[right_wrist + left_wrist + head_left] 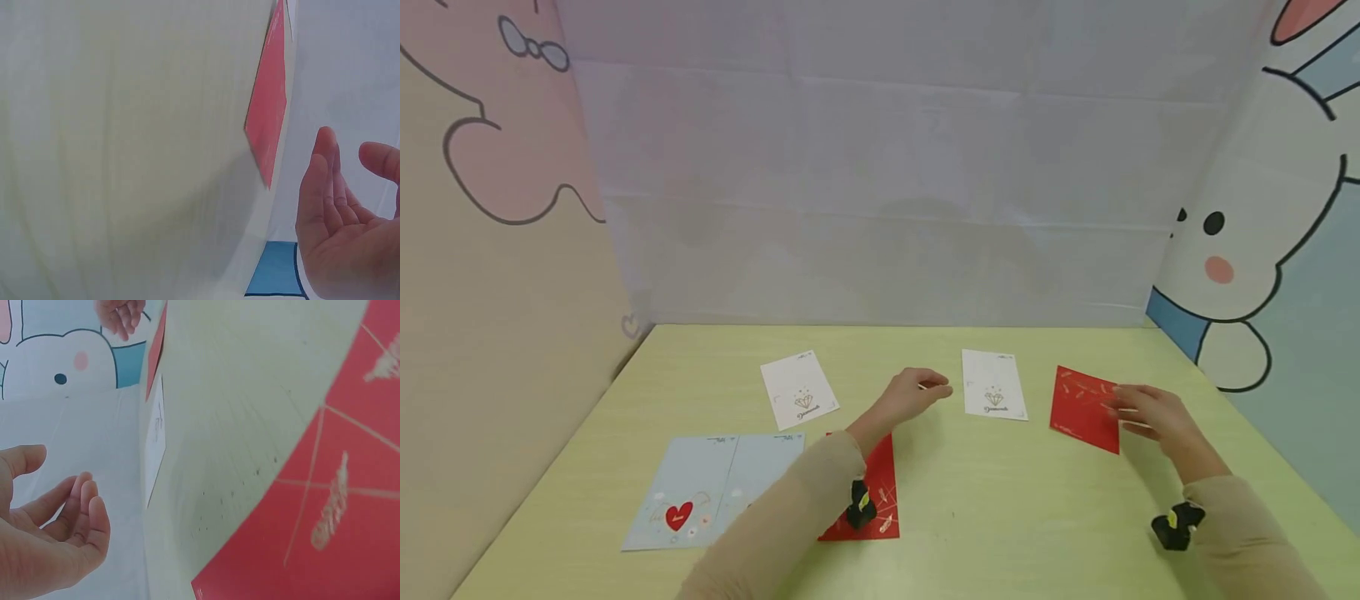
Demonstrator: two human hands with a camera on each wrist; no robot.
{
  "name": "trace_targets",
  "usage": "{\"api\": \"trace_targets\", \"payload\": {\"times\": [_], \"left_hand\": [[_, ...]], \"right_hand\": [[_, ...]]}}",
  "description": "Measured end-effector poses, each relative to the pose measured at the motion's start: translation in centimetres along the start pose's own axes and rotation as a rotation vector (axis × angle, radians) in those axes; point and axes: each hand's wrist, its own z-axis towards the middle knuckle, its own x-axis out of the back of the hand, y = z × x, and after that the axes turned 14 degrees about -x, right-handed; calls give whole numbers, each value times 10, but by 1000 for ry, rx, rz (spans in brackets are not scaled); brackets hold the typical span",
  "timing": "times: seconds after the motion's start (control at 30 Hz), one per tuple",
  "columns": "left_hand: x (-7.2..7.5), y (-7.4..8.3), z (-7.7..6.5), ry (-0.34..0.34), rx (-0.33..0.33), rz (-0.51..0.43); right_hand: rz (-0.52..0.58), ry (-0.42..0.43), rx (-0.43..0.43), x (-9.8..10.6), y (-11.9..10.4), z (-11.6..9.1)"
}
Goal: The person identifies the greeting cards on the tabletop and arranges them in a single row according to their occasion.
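My left hand (913, 393) hovers over the table, just left of a white card (995, 379) with a gold diamond print. In the left wrist view its thumb and loosely bent fingers (94, 525) stand apart with nothing between them. My right hand (1159, 417) is at the right edge of a red card (1078, 408); in the right wrist view, the hand (340, 231) is raised off the table with relaxed fingers and holds nothing. Beneath the left forearm lies a second red card (883, 487), partly covered by the sleeve.
Another white diamond card (797, 385) lies tilted at the back left. At the front left is a pale blue two-panel card (696, 475) with a red heart, partly hidden by the left arm. A white sheet (880, 200) hangs behind the table (992, 533).
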Motion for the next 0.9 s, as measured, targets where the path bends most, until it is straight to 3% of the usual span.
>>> {"api": "trace_targets", "payload": {"times": [0.27,0.5,0.7,0.9], "left_hand": [[-29,1,13,42,37,-150],[-66,1,22,56,70,-273],[-98,13,28,56,101,-367],[-121,27,36,86,164,-432]], "right_hand": [[61,40,-29,14,11,3],[57,66,-59,17,14,6],[32,60,-82,18,18,8],[8,33,-59,21,19,9]]}}
